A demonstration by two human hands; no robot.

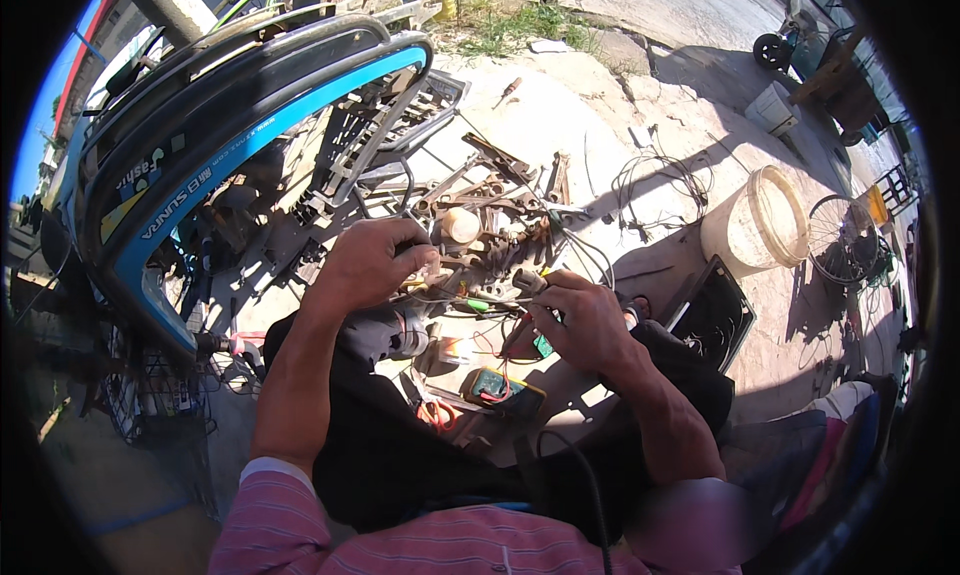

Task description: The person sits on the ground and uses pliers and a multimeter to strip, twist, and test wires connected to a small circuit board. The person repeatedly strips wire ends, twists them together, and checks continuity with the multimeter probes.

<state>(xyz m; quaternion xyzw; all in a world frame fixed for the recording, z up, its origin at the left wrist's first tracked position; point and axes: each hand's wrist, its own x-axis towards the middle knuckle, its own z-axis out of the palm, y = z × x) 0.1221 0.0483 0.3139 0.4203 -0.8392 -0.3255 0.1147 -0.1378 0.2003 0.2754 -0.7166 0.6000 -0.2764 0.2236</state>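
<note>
My left hand (372, 262) is raised over a pile of tools, thumb and fingertips pinched together. Something small and pale shows at its fingertips, too small to name. In my right hand (583, 323) is a small grey connector-like piece (528, 282), gripped between thumb and fingers. Thin wires run below and between the two hands. Under them lie a multimeter (490, 383) with a yellow edge, red-handled pliers (436, 413) and a small green piece (477, 305). A round whitish container (460, 225) sits among wrenches just beyond my hands.
At the left stands a black and blue vehicle (200, 165). A screwdriver (508, 92) lies farther off on the pale ground. Loose cables (665, 180), a large whitish bucket (715, 230), a black tray (712, 313) and a spoked wheel (843, 240) are at the right.
</note>
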